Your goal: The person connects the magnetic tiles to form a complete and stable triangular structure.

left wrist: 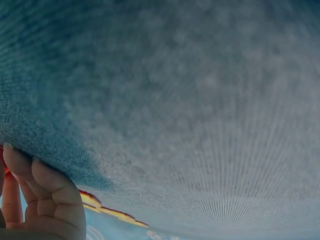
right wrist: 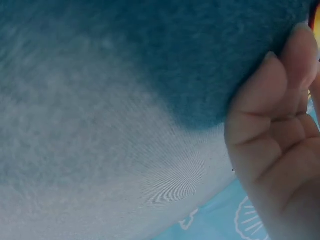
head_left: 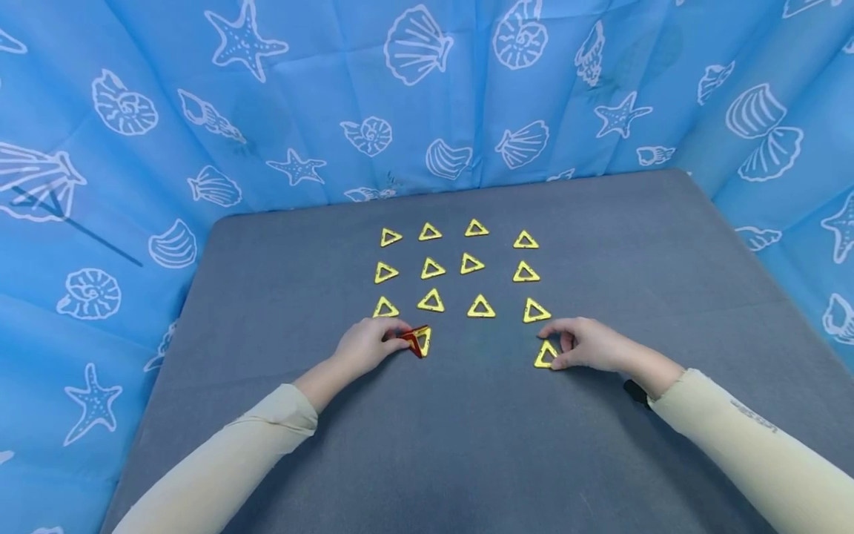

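Note:
My left hand [head_left: 367,345] pinches a red triangle [head_left: 415,343] between thumb and fingers, tilted up from the grey table. A yellow triangle [head_left: 425,341] lies right against it on the right. In the left wrist view the left fingers [left wrist: 52,190] are bent, and only a red sliver shows at the edge. My right hand [head_left: 594,345] holds a flat yellow triangle [head_left: 545,355] by its right side, thumb at the lower corner and fingers at the top. The right wrist view shows curled fingers [right wrist: 260,95] beside a red and yellow corner [right wrist: 316,25].
Beyond the hands, several yellow triangles [head_left: 481,306] with open centres lie in three rows. They rest on a grey cloth-covered table [head_left: 467,445]. A blue curtain [head_left: 320,96] with white shells and starfish hangs along the back and sides.

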A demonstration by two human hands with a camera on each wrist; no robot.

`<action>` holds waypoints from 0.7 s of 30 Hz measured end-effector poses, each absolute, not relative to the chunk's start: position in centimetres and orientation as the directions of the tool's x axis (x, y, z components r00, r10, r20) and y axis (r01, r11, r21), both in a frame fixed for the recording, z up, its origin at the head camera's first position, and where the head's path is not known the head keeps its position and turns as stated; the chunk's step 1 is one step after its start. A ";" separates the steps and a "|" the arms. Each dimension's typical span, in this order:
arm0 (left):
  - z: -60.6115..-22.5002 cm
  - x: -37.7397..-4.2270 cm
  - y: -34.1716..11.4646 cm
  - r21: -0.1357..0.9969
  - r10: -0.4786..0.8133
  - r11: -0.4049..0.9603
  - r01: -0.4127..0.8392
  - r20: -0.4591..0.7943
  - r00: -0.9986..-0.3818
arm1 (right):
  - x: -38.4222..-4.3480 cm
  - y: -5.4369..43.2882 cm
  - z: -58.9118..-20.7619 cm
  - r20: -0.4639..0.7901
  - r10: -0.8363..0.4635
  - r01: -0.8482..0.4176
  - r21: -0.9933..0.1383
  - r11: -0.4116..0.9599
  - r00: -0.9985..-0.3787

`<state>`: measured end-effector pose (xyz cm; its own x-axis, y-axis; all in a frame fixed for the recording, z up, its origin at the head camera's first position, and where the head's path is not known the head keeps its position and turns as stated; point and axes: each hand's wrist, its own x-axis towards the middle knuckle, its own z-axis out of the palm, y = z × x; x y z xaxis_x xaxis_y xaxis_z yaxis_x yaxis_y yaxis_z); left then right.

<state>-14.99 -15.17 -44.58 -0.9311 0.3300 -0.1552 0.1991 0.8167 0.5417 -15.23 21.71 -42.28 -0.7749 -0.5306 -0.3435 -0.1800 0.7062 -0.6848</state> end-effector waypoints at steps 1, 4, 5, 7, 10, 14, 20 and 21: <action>-44.6 -15.0 -15.2 0.542 0.328 0.817 0.197 -0.156 -0.932 | -15.3 21.7 -42.4 -0.344 -0.531 -0.183 -0.681 0.709 -0.774; -44.5 -15.0 -15.2 0.543 0.324 0.818 0.192 -0.159 -0.932 | -15.3 21.7 -42.5 -0.342 -0.532 -0.189 -0.677 0.711 -0.775; -44.5 -15.0 -15.1 0.544 0.324 0.817 0.190 -0.162 -0.932 | -15.3 21.7 -42.5 -0.339 -0.534 -0.191 -0.679 0.709 -0.775; -44.5 -15.0 -15.1 0.545 0.323 0.817 0.186 -0.166 -0.932 | -15.2 21.7 -42.6 -0.337 -0.536 -0.189 -0.685 0.704 -0.774; -44.5 -15.1 -15.1 0.547 0.322 0.817 0.180 -0.174 -0.931 | -15.2 21.6 -42.6 -0.340 -0.532 -0.183 -0.685 0.705 -0.775; -44.5 -15.1 -15.2 0.549 0.323 0.817 0.177 -0.180 -0.929 | -15.2 21.6 -42.7 -0.347 -0.527 -0.171 -0.688 0.705 -0.776; -44.5 -15.2 -15.2 0.547 0.331 0.817 0.184 -0.183 -0.926 | -15.0 21.7 -42.8 -0.335 -0.521 -0.165 -0.698 0.697 -0.785; -44.5 -15.2 -15.2 0.547 0.330 0.817 0.183 -0.184 -0.926 | -15.0 21.7 -42.8 -0.329 -0.520 -0.168 -0.697 0.697 -0.788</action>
<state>-15.15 -15.20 -44.55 -0.9258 0.3305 -0.1835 0.1831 0.8168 0.5472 -14.96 21.68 -42.79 -0.7880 -0.5201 -0.3294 -0.1683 0.6966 -0.6974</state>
